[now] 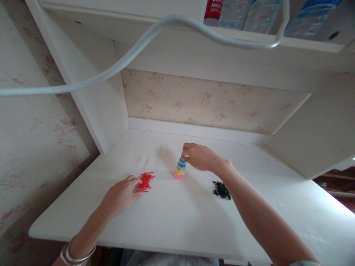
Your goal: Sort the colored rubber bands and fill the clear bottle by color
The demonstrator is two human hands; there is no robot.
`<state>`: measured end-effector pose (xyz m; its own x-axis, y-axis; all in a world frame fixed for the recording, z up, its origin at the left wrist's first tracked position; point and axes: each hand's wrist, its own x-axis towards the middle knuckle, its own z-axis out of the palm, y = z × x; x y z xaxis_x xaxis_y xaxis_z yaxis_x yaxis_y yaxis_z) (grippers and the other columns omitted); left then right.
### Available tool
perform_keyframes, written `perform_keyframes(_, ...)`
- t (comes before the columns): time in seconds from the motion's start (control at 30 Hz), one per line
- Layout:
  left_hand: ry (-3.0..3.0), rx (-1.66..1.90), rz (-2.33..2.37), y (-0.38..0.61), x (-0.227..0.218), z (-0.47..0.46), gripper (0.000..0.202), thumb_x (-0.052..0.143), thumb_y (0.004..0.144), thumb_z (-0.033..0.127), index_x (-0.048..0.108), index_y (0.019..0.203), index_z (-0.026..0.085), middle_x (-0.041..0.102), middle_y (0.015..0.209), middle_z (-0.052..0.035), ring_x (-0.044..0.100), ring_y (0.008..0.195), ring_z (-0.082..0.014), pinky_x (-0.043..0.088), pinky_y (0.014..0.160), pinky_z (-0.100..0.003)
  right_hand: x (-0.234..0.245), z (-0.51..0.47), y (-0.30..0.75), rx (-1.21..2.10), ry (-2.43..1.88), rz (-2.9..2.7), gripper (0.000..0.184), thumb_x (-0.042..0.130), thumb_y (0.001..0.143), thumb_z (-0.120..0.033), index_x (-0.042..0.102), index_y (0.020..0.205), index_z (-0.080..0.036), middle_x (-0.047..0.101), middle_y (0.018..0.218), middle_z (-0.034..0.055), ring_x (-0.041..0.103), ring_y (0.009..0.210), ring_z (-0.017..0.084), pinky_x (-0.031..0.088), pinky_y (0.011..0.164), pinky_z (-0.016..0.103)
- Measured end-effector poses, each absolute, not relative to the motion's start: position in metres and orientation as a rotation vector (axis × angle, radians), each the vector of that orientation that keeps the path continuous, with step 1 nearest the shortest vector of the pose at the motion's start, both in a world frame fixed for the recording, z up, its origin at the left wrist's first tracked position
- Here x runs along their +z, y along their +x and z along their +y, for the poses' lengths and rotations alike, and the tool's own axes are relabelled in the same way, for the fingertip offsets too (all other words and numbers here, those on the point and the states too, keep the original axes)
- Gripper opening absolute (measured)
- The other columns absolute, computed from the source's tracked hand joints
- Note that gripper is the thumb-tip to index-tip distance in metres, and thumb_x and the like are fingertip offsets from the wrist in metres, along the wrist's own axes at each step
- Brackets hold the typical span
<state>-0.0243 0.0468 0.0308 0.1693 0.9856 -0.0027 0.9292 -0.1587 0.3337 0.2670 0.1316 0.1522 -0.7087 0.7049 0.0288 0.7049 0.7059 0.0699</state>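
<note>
A heap of small, thin red pieces (145, 181) lies on the white desk, left of the middle. My left hand (123, 194) rests at its left edge, fingers curled and closed against some of the pieces. In the middle stands a small upright bottle (180, 168), blue at the top, yellow lower down and pink at its base. Over its top is my right hand (200, 156), with thumb and fingers pinched together. Whatever may be between those fingertips is hidden. A heap of small black pieces (221, 190) lies to the right, beside my right forearm.
A pale cable (177, 20) crosses the upper view in front of the shelf. Clear plastic bottles (262, 16) and a red container (213, 11) stand on the shelf above. White side panels (94, 85) and a flowered back wall (205, 98) enclose the desk (172, 225).
</note>
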Motion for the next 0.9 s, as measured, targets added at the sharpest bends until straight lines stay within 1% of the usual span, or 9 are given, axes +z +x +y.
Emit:
perform_keyframes(0.2, 2.247, 0.302, 1.892, -0.018, 0.023, 0.046, 0.021, 0.052, 0.082, 0.027, 0.061, 0.101, 0.029, 0.062, 0.109, 0.0016, 0.062, 0.091, -0.0166, 0.043, 0.081, -0.026, 0.149, 0.133, 0.273, -0.091, 1.331, 3.009, 0.024, 0.046, 0.09, -0.027, 0.07, 0.091, -0.023, 0.06, 0.102, 0.0031, 0.058, 0.085, 0.013, 0.04, 0.072, 0.023)
perform_keyframes(0.3, 2.244, 0.256, 1.946, -0.014, 0.02, 0.046, 0.019, 0.046, 0.086, 0.027, 0.06, 0.099, 0.028, 0.063, 0.107, 0.0, 0.062, 0.089, -0.0168, 0.043, 0.076, -0.026, 0.142, 0.131, 0.279, -0.189, 1.48, 3.173, 0.023, 0.047, 0.089, -0.027, 0.069, 0.09, -0.022, 0.061, 0.099, 0.003, 0.058, 0.079, 0.012, 0.042, 0.072, 0.024)
perform_keyframes(0.4, 2.284, 0.209, 1.979, -0.011, 0.015, 0.046, 0.023, 0.04, 0.089, 0.023, 0.06, 0.1, 0.026, 0.063, 0.104, -0.0028, 0.062, 0.086, -0.0182, 0.043, 0.069, -0.027, 0.124, 0.126, 0.289, -0.362, 1.678, 3.302, 0.023, 0.047, 0.089, -0.029, 0.068, 0.087, -0.02, 0.061, 0.094, 0.0036, 0.057, 0.072, 0.011, 0.045, 0.069, 0.024)
perform_keyframes(0.5, 2.302, 0.204, 1.987, -0.009, 0.012, 0.047, 0.026, 0.038, 0.088, 0.019, 0.06, 0.1, 0.025, 0.064, 0.103, -0.0052, 0.062, 0.084, -0.0193, 0.044, 0.067, -0.028, 0.098, 0.12, 0.299, -0.568, 1.879, 3.317, 0.024, 0.048, 0.088, -0.033, 0.068, 0.086, -0.021, 0.061, 0.092, 0.004, 0.056, 0.067, 0.011, 0.046, 0.065, 0.025)
perform_keyframes(0.63, 2.262, 0.306, 1.98, -0.006, 0.018, 0.051, 0.026, 0.039, 0.088, 0.02, 0.062, 0.098, 0.026, 0.066, 0.1, -0.0039, 0.062, 0.089, -0.0192, 0.045, 0.073, -0.027, 0.06, 0.112, 0.311, -0.781, 2.132, 3.226, 0.025, 0.05, 0.087, -0.037, 0.068, 0.082, -0.021, 0.061, 0.088, 0.0039, 0.057, 0.07, 0.013, 0.046, 0.063, 0.027)
perform_keyframes(0.73, 2.256, 0.416, 1.917, -0.003, 0.026, 0.055, 0.025, 0.042, 0.089, 0.024, 0.063, 0.101, 0.027, 0.066, 0.105, -0.0019, 0.062, 0.093, -0.019, 0.045, 0.08, -0.027, 0.037, 0.106, 0.315, -0.934, 2.24, 3.169, 0.025, 0.05, 0.087, -0.039, 0.068, 0.083, -0.021, 0.06, 0.088, 0.0045, 0.057, 0.074, 0.014, 0.046, 0.063, 0.027)
perform_keyframes(0.8, 2.259, 0.471, 1.883, 0.0, 0.032, 0.058, 0.025, 0.042, 0.089, 0.025, 0.064, 0.1, 0.027, 0.066, 0.107, -0.0014, 0.062, 0.093, -0.0189, 0.045, 0.082, -0.028, 0.028, 0.102, 0.313, -1.065, 2.282, 3.134, 0.024, 0.052, 0.086, -0.04, 0.067, 0.088, -0.021, 0.06, 0.091, 0.0049, 0.056, 0.075, 0.014, 0.047, 0.064, 0.028)
perform_keyframes(0.9, 2.252, 0.518, 1.835, 0.006, 0.038, 0.065, 0.025, 0.043, 0.088, 0.025, 0.066, 0.098, 0.026, 0.068, 0.103, -0.0009, 0.063, 0.092, -0.0183, 0.045, 0.083, -0.027, 0.021, 0.097, 0.307, -1.228, 2.287, 3.099, 0.027, 0.056, 0.082, -0.041, 0.064, 0.1, -0.021, 0.059, 0.099, 0.0056, 0.056, 0.076, 0.014, 0.048, 0.065, 0.028)
